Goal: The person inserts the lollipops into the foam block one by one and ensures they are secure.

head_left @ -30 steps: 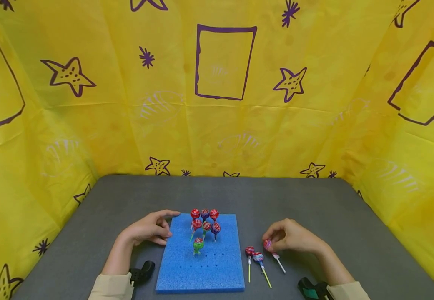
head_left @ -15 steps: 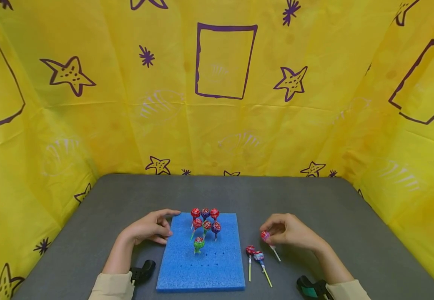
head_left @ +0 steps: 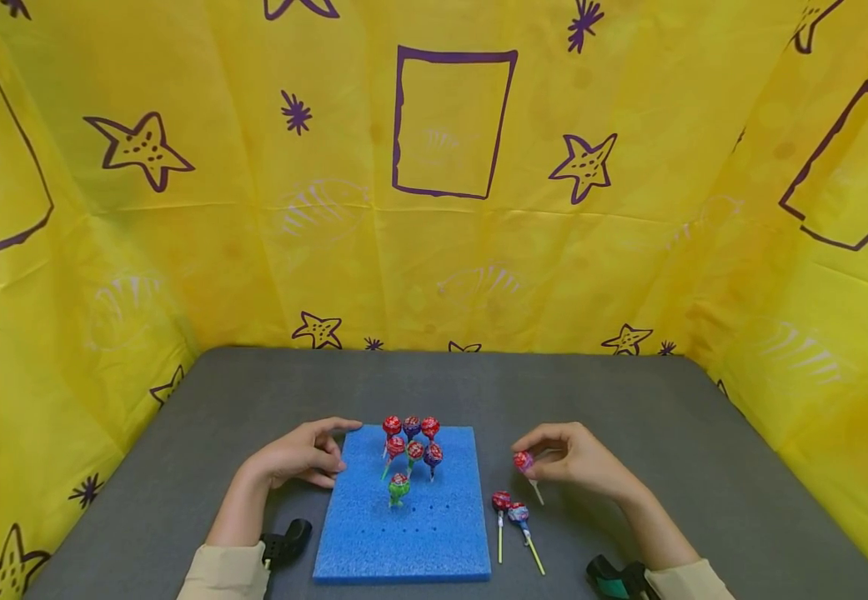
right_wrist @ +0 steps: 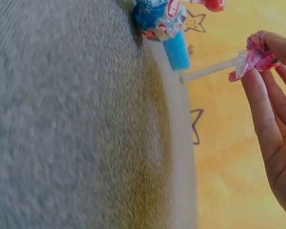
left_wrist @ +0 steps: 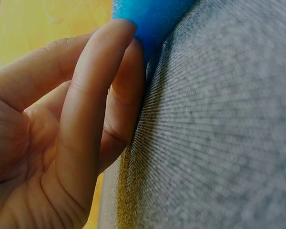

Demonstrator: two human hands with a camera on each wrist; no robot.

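A blue foam board [head_left: 403, 550] with small holes lies on the table, several wrapped lollipops [head_left: 399, 487] standing in its far half. My left hand [head_left: 298, 454] rests at the board's left side, index finger stretched to the far corner and thumb against the edge. In the left wrist view, the thumb [left_wrist: 86, 100] meets the blue foam. To the right of the board, my right hand [head_left: 576, 458] pinches a pink-and-red wrapped lollipop [head_left: 523, 461] by its head. Its white stick [right_wrist: 207, 71] slants down, seen end-on in the right wrist view.
Two more lollipops lie beside the board's right edge, one red [head_left: 501, 501] and one blue [head_left: 519, 513], their yellowish sticks towards me. The dark grey table [head_left: 253, 392] is enclosed by yellow patterned cloth [head_left: 434, 250] at the back and sides.
My right hand has lifted the pink-and-red lollipop and carried it left and away from me, towards the board. The left hand stays at the board's edge.
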